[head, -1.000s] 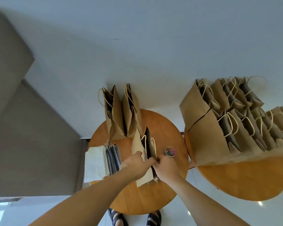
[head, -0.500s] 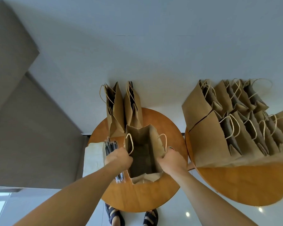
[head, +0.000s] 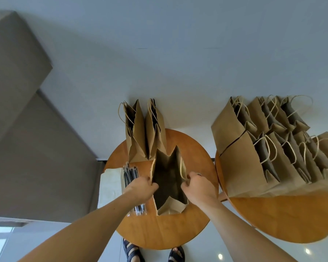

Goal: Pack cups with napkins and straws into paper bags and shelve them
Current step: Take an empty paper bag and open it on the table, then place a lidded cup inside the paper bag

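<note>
A brown paper bag (head: 169, 178) stands open on the round wooden table (head: 170, 229) in front of me, its inside dark. My left hand (head: 141, 189) pinches the bag's left rim. My right hand (head: 198, 186) grips the right rim by its twine handle. Left of the bag lie black wrapped straws (head: 131, 173) and a stack of white napkins (head: 111, 184). Two narrower brown bags (head: 144, 133) stand upright at the table's far edge against the wall. No cup is visible.
A second round wooden table (head: 278, 216) on the right carries several brown handled bags (head: 269, 148) leaning together. A grey wall lies beyond both tables, a darker panel (head: 27, 129) to the left. My sandalled feet (head: 153, 252) show under the near table.
The folded bag I held at its top has been pulled apart into an open box shape; my hands moved away from each other to its left and right rims. The small coloured object beside it is now hidden.
</note>
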Demonstrator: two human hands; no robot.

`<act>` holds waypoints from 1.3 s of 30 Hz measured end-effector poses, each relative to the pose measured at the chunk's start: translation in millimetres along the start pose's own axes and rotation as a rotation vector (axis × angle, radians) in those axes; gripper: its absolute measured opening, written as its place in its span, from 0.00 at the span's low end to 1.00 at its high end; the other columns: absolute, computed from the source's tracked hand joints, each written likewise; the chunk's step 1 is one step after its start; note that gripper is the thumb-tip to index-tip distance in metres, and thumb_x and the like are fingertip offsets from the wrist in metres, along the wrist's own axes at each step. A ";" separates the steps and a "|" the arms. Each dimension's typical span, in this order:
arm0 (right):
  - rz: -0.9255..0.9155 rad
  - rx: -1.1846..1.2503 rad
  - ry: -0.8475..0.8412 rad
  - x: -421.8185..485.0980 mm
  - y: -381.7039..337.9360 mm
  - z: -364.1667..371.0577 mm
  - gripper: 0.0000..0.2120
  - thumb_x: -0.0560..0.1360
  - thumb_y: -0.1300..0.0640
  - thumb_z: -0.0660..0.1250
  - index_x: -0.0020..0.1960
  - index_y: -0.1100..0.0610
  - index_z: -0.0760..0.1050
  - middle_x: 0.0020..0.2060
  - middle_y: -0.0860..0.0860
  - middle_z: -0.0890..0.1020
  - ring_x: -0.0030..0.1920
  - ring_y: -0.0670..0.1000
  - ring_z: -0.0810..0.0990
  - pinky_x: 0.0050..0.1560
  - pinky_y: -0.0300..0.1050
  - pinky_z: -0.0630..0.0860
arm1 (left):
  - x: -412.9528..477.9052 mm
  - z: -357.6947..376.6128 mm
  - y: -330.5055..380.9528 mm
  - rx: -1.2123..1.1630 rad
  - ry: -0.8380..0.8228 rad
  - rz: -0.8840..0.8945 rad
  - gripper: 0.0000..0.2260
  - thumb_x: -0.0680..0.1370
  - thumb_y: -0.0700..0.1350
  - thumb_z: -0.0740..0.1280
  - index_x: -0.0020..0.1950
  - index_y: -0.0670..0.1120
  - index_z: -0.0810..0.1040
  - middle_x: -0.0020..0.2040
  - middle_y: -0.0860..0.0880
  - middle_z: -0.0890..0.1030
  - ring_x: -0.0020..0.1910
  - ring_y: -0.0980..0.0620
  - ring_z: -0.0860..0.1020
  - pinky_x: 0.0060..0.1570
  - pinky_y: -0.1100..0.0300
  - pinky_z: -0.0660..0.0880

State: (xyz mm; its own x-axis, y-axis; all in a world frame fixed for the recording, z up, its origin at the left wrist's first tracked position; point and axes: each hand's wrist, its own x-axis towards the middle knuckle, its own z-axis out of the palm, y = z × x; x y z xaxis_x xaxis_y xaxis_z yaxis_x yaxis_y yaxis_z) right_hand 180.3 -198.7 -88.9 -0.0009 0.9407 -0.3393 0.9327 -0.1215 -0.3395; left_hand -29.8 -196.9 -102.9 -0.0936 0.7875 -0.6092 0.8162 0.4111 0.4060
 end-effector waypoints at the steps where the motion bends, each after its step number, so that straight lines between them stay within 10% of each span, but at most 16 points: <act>1: -0.017 0.010 -0.013 -0.4 0.5 -1.1 0.17 0.79 0.41 0.60 0.62 0.49 0.72 0.47 0.44 0.81 0.42 0.46 0.81 0.42 0.38 0.81 | 1.1 -1.2 -1.0 0.006 -0.021 0.030 0.15 0.79 0.59 0.62 0.59 0.50 0.74 0.50 0.51 0.81 0.45 0.52 0.82 0.50 0.57 0.82; 9: -0.052 0.167 -0.249 -8.2 4.6 -25.6 0.33 0.73 0.33 0.63 0.74 0.43 0.62 0.70 0.44 0.71 0.68 0.52 0.73 0.63 0.51 0.76 | -10.9 -42.3 -2.9 0.197 -0.203 0.188 0.32 0.73 0.59 0.72 0.72 0.52 0.65 0.65 0.50 0.74 0.61 0.50 0.75 0.61 0.56 0.74; 25: -0.694 0.010 0.099 -12.6 -207.7 -175.3 0.26 0.81 0.47 0.60 0.75 0.55 0.63 0.73 0.53 0.67 0.72 0.55 0.66 0.70 0.51 0.65 | -133.7 -252.7 20.1 0.613 0.667 0.173 0.28 0.76 0.55 0.63 0.74 0.48 0.64 0.71 0.47 0.70 0.69 0.44 0.68 0.67 0.48 0.69; 39: -1.049 -0.110 0.114 -73.1 -459.2 -161.1 0.26 0.79 0.45 0.61 0.74 0.53 0.65 0.72 0.51 0.68 0.71 0.53 0.66 0.68 0.50 0.66 | -249.4 -399.6 -153.6 0.467 0.904 -0.146 0.29 0.75 0.55 0.66 0.74 0.49 0.65 0.71 0.47 0.70 0.70 0.44 0.67 0.66 0.47 0.69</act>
State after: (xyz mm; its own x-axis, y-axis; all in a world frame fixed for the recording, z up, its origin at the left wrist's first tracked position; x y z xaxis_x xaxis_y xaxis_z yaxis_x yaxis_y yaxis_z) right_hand -189.8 -160.6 233.1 -0.7961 0.5827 0.1635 0.5121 0.7925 -0.3312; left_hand -359.7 -272.9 258.9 -0.4463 0.8749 0.1880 0.8847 0.4630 -0.0545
